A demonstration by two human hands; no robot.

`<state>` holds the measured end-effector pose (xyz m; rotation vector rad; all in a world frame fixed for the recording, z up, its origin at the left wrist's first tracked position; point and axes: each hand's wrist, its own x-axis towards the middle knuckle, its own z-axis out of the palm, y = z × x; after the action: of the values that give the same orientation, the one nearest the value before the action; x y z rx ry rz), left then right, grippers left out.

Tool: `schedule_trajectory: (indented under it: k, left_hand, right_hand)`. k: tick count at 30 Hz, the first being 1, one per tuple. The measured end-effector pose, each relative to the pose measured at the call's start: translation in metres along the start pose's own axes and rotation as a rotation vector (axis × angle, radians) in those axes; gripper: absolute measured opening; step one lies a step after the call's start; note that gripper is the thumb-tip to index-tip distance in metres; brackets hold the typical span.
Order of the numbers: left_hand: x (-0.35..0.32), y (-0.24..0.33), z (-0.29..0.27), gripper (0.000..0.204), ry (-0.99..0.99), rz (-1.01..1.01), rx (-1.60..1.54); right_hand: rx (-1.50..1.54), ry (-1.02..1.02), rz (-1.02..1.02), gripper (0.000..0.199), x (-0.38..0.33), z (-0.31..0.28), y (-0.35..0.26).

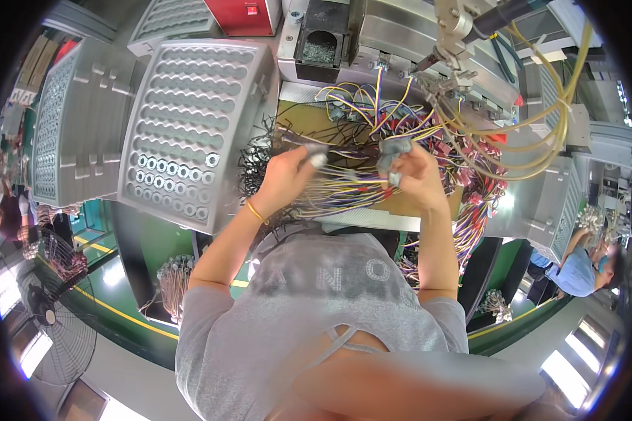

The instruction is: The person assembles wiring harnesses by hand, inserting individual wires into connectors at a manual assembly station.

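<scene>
My left hand, with an orange band at its wrist, is raised over the left part of a heap of wires. Its fingers are curled together, and pale coverings on the fingertips blur with motion; what they hold is hidden. My right hand is closed in a pinch at the right side of the heap, with grey coverings or parts at its fingertips. Thin wires run between the two hands. Below them lie yellow, white and purple wires, with dark ends toward the left and dark red connectors at the right.
A grey tray with rows of round pockets stands left, metal rings in its lower rows. Behind the wires are a black box and a metal machine. Yellowish tubes loop at the right. A co-worker sits far right.
</scene>
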<state>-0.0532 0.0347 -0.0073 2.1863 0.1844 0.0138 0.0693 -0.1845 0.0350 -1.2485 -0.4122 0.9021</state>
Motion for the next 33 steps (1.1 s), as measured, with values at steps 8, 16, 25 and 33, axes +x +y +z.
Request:
schedule_trajectory:
  k: [8, 16, 25, 33]
  left_hand:
    - [-0.015, 0.031, -0.037, 0.025, -0.025, -0.180, -0.918]
    - [-0.022, 0.039, -0.038, 0.027, 0.453, 0.370, -0.046]
    - [-0.069, -0.063, -0.084, 0.034, 0.753, -0.246, 0.307]
    - [-0.067, -0.092, -0.079, 0.028, 0.696, -0.250, 0.789]
  right_hand:
    - [-0.033, 0.011, 0.008, 0.042, 0.003, 0.017, 0.005]
    - [-0.706, -0.122, -0.171, 0.023, 0.021, 0.082, -0.009]
    - [-0.581, 0.049, -0.206, 0.005, 0.013, 0.060, -0.024]
    - [-0.437, 0.081, -0.173, 0.006, 0.019, 0.065, -0.018]
